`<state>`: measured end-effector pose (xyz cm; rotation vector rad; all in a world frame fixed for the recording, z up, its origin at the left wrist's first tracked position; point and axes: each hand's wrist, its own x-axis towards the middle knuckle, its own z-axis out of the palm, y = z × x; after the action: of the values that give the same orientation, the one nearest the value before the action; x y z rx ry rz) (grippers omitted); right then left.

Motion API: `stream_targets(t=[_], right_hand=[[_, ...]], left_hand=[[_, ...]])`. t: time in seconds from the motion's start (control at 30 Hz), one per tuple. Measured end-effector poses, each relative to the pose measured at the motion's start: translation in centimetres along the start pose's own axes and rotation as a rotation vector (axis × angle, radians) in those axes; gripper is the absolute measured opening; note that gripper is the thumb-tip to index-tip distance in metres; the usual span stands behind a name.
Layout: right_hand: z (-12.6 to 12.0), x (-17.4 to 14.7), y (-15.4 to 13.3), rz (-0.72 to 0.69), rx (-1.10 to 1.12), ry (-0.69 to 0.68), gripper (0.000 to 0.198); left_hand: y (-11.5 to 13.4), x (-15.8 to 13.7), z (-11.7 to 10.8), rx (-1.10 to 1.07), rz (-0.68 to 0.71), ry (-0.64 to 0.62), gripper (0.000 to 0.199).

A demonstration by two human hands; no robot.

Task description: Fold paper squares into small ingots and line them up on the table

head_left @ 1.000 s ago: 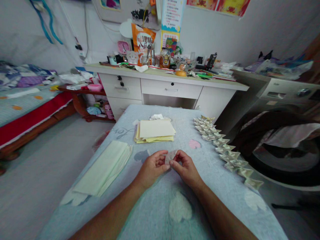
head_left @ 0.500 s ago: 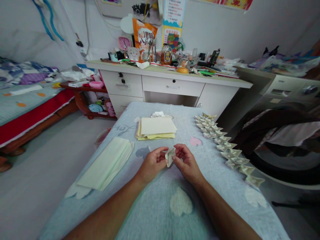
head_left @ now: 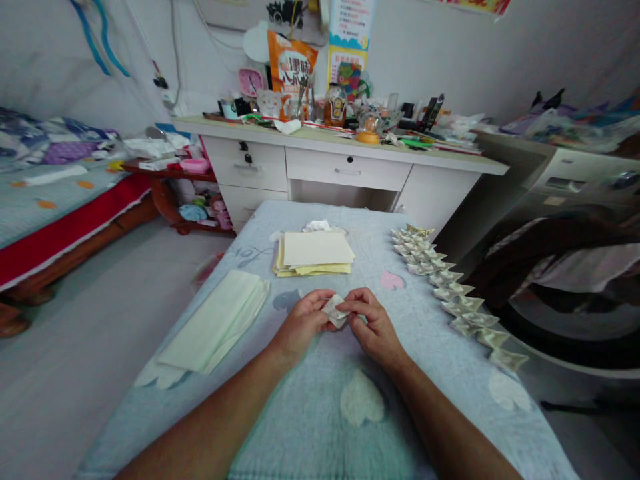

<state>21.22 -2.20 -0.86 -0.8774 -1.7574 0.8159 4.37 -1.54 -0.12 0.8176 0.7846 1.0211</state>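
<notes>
Between my hands, above the middle of the table, is a small folded piece of paper (head_left: pixel 335 311), pale and roughly diamond-shaped. My left hand (head_left: pixel 306 323) pinches its left side, with the thumb partly hidden. My right hand (head_left: pixel 373 327) grips the right side, its fingers lying over the upper face. Beyond the hands sits a stack of cream and yellow paper sheets (head_left: pixel 318 249). To the left lies a pile of long pale green paper (head_left: pixel 215 323). Along the right edge runs a row of several folded paper boats (head_left: pixel 453 291), set close together.
A blue patterned cloth (head_left: pixel 290 427) covers the table. Crumpled white tissue (head_left: pixel 317 226) lies behind the stack. A cluttered white desk (head_left: pixel 349 165) stands at the far end, a washing machine (head_left: pixel 565 180) at right, and a bed (head_left: pixel 60 200) at left.
The folded paper has turned in my hands and now shows a flatter, diamond-like face. My right fingers have moved over its top. The camera view has shifted slightly.
</notes>
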Motion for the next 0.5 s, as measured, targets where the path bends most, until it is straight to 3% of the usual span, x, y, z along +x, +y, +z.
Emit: stream_targets(t=[0.27,0.5], right_hand=[[-0.25,0.08,-0.6,0.022,0.006,-0.016,0.028],[-0.05,0.03,0.03,0.324,0.169,0.053,0.02]], left_hand=[[-0.32,0.0,-0.24,0.076,-0.004,0.033,0.038],[-0.21,0.09,-0.04,0.208,0.063,-0.009,0.029]])
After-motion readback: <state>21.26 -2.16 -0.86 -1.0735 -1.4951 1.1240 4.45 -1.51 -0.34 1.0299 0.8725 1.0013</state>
